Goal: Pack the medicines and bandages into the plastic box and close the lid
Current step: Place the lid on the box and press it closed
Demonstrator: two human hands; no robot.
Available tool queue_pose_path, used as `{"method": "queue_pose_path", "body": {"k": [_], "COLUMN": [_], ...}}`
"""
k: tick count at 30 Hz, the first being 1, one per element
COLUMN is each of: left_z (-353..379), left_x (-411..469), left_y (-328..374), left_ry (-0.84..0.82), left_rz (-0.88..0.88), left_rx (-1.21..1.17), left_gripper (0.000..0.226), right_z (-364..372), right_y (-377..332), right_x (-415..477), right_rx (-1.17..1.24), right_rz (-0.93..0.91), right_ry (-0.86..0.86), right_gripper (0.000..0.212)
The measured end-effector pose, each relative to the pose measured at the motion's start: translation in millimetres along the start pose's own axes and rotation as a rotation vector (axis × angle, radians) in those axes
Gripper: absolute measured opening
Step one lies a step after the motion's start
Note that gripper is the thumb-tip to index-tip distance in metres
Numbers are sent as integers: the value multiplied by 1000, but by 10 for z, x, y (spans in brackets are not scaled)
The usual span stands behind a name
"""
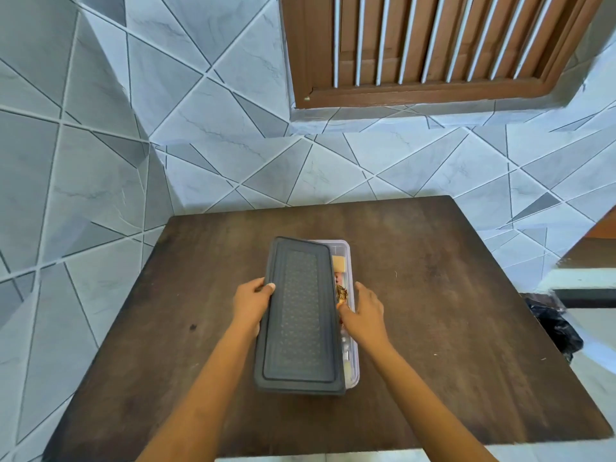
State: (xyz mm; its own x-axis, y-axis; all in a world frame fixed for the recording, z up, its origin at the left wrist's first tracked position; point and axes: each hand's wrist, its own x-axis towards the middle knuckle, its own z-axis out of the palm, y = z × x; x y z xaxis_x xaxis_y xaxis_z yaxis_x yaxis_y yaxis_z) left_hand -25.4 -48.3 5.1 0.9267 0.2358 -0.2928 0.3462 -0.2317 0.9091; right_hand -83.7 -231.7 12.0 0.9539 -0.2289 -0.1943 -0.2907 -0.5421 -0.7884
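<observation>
Head view of lid placement. The clear plastic box (352, 331) lies lengthwise at the middle of the dark wooden tabletop (450, 311), already holding the medicines and bandages (341, 288), which show only as a narrow strip of mixed items along its right side. The grey lid (301, 315) sits over the box but offset to the left and slightly skewed, so the right rim of the box is uncovered. The left hand (253, 303) grips the lid's left edge, thumb on top. The right hand (361, 313) is curled at the lid's right edge beside the exposed contents; whether it pinches the lid or only steadies the box cannot be told. Risks, as judged from this layout: pressing down while the lid is askew could seat one side only, leaving it unlatched; an item standing proud near the right rim could be trapped under the lid edge and block closure; a finger of the right hand could be caught there as well. Nothing else lies on the tabletop near the box, so nothing obstructs either hand. A tiled wall (133, 128) and a barred wooden window (433, 45) stand behind, and a dark bag (550, 325) lies past the right edge.
</observation>
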Motion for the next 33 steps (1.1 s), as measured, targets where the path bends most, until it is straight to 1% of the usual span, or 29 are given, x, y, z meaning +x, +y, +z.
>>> {"method": "queue_pose_path", "body": {"k": [2, 5, 8, 13, 16, 20, 25, 30, 33], "left_z": [-35, -13, 58, 213, 284, 326, 347, 459, 484], "left_x": [-18, -30, -57, -37, -11, 12, 40, 65, 70], "left_y": [-77, -132, -193, -281, -195, -151, -180, -68, -38], "left_ry": [33, 58, 38, 105, 123, 110, 133, 149, 151], "left_rz": [16, 45, 69, 70, 99, 132, 240, 204, 212], "left_rx": [80, 210, 222, 170, 236, 276, 375, 429, 501], "left_gripper": [30, 37, 35, 33, 32, 33, 30, 28, 29], "right_z": [40, 83, 117, 138, 146, 144, 170, 177, 174], "right_y": [6, 27, 71, 134, 161, 183, 235, 323, 349], "right_x": [27, 31, 42, 63, 94, 156, 197, 258, 325], "right_rx": [59, 98, 116, 140, 120, 100, 126, 138, 168], "right_rz": [26, 63, 61, 49, 45, 33, 11, 1, 14], "right_ry": [-32, -28, 30, 58, 81, 122, 154, 167, 180], "right_gripper": [38, 37, 37, 44, 47, 44, 41, 39, 40]}}
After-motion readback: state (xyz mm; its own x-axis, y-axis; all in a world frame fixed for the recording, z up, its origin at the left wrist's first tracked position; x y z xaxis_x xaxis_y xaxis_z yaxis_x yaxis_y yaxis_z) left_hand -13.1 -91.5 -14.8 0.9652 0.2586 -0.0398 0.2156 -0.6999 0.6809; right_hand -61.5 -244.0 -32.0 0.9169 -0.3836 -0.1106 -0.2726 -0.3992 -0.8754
